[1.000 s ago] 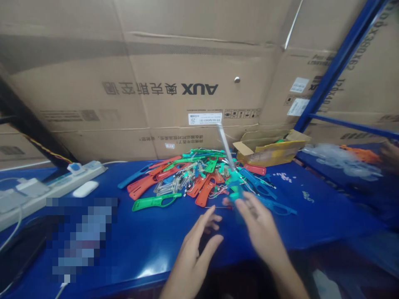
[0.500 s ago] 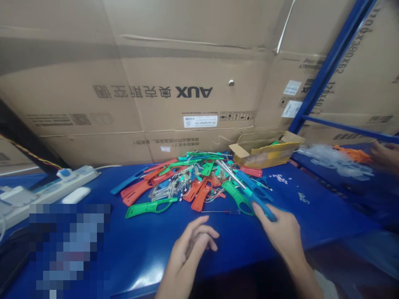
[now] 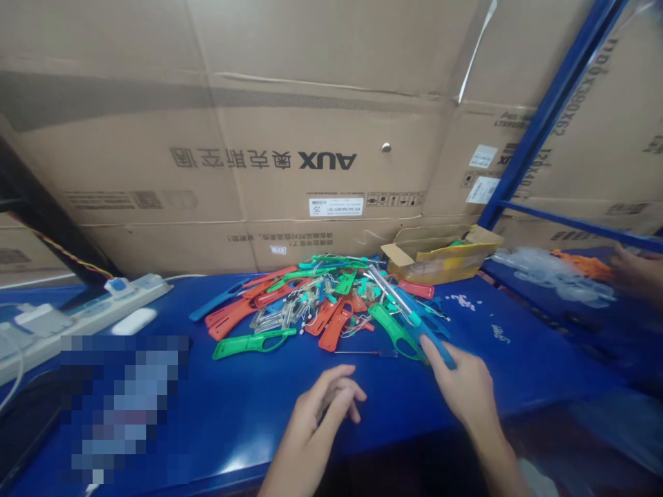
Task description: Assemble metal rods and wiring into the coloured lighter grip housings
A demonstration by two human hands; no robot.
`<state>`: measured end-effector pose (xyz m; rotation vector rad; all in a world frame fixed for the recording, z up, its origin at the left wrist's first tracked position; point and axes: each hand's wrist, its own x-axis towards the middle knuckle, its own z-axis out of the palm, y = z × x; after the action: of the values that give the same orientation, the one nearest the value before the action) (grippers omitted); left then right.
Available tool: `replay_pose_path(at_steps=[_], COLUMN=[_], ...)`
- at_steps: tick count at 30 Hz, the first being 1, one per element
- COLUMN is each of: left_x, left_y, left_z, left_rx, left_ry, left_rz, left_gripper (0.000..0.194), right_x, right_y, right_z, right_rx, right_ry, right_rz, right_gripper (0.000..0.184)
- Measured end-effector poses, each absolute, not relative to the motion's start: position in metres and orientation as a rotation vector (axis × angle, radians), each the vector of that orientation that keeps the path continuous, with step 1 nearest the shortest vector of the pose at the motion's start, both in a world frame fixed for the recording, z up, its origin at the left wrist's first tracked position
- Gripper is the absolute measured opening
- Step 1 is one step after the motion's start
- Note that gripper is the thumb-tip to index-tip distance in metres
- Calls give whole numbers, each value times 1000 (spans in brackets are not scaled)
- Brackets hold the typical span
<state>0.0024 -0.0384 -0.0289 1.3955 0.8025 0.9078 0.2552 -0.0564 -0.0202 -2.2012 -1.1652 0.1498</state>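
Note:
My right hand [image 3: 463,383] is closed around the blue handle of a long-reach lighter [image 3: 414,316], whose metal tube points up and left over the pile. Low in front of the pile, my left hand [image 3: 331,407] is loosely curled above the blue table, with nothing visible in it. Red, green and blue lighter shells lie heaped, among them a green shell [image 3: 253,343] and a red shell [image 3: 334,328]. Clear fuel tanks [image 3: 274,317] with white wires are mixed in. A thin screwdriver [image 3: 365,354] rests between my hands and the pile.
An open cardboard box [image 3: 443,259] stands behind the pile at right. White power strips [image 3: 139,293] and a white case [image 3: 133,321] lie left. Tiny pale parts [image 3: 463,301] are scattered right. Another person's hand [image 3: 637,269] is near clear plastic and orange parts [image 3: 583,262].
The view has shifted slightly. My left hand's fingers have drawn a little closer together. My right hand keeps its hold on the lighter, almost in the same place.

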Motion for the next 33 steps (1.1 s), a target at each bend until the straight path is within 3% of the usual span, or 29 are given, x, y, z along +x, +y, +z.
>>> replay_pose_path(at_steps=[7, 15, 24, 33], left_x=[3, 3, 1, 2], left_y=[-37, -39, -39, -41], left_z=[-31, -27, -34, -32], left_rx=[1410, 1469, 1553, 1578], left_ry=[797, 836, 812, 892], left_rz=[907, 888, 848, 799], left_gripper=[38, 35, 38, 36], right_x=[257, 255, 255, 279], right_y=[-56, -58, -56, -41], right_z=[-27, -24, -29, -25], right_rx=[-2235, -2207, -2324, -1879], right_ry=[-1201, -1207, -1278, -1494], right_rz=[42, 161, 33, -57], right_gripper=[46, 58, 44, 63])
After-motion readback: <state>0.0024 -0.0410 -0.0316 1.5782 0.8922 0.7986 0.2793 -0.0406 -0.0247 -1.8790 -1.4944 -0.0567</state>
